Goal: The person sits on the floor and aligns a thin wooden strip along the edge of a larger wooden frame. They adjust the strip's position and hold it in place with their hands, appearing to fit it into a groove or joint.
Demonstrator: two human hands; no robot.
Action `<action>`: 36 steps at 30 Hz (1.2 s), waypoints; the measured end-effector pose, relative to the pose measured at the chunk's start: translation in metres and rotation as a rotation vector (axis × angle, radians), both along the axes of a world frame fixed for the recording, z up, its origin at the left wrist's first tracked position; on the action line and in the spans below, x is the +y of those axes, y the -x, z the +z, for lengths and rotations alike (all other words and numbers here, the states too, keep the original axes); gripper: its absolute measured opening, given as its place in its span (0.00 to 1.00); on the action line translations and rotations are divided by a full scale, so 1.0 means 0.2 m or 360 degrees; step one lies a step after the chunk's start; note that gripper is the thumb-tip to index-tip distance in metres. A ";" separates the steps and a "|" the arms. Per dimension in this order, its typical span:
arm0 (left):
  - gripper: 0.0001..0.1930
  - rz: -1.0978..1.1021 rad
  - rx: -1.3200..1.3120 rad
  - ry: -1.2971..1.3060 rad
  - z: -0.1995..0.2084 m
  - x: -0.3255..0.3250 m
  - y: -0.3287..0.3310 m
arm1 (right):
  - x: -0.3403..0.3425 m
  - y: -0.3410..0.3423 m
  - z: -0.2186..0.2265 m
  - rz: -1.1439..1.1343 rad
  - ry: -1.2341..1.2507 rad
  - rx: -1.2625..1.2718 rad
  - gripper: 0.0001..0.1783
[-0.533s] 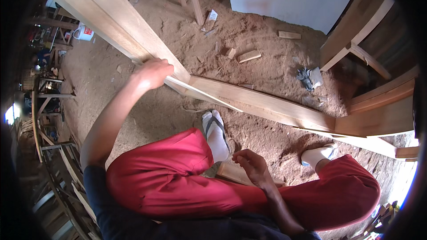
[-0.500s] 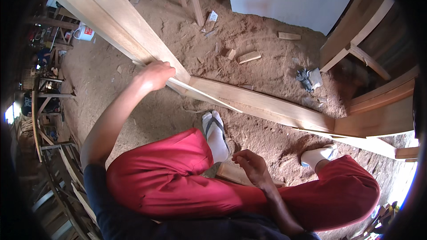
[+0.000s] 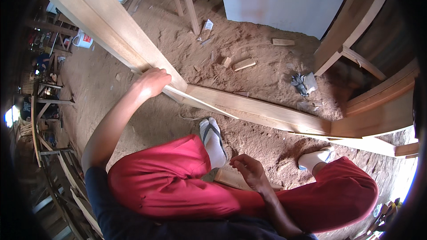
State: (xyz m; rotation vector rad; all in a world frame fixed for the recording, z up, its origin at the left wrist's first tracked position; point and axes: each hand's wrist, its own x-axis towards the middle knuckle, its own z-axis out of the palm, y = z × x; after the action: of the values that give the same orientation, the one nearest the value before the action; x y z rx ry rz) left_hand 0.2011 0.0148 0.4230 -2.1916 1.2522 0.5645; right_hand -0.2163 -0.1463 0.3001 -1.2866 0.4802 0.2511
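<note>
A wooden door-like frame of long planks (image 3: 262, 104) stands before me, with an angled corner near its middle. At that corner my left hand (image 3: 153, 82) is closed over a thin wooden strip (image 3: 200, 102) and the frame's edge. The strip's free end sticks out to the right, a little apart from the frame. My right hand (image 3: 250, 171) hovers above my lap with its fingers curled and the thumb against the forefinger. Whatever it holds, if anything, is too small to tell. Below it, a wooden block (image 3: 229, 178) lies partly hidden by my leg.
Wood offcuts (image 3: 244, 64) and a dark crumpled bag (image 3: 300, 83) lie on the dirt floor (image 3: 178, 46). A pale panel (image 3: 284, 2) stands at the back, beside wooden framing (image 3: 362, 62). A white bucket (image 3: 82, 40) and stacked timber are on the left.
The view has shifted slightly, so the floor and offcuts sit a little lower and further left. My left hand keeps its hold at the corner, and my right hand stays nearly still.
</note>
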 end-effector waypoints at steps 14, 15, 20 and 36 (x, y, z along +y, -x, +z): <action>0.12 0.0019 0.0005 -0.0137 -0.01 0.00 -0.03 | 0.01 -0.03 0.03 -0.0013 -0.0028 -0.0007 0.08; 0.12 0.0028 0.0007 -0.0075 0.00 -0.02 -0.02 | 0.01 -0.03 0.03 -0.0026 -0.0020 -0.0016 0.08; 0.12 0.0002 -0.0001 0.0129 0.06 -0.06 0.02 | 0.00 -0.01 0.02 -0.0043 -0.0010 0.0000 0.09; 0.08 -0.0064 0.0096 0.0129 -0.12 -0.02 0.02 | 0.02 -0.02 0.03 -0.0016 -0.0033 -0.0033 0.09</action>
State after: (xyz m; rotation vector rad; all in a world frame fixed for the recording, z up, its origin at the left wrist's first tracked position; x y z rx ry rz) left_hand 0.1974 0.0112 0.3982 -2.2250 1.3694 0.5770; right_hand -0.2128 -0.1423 0.3055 -1.2653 0.4653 0.2339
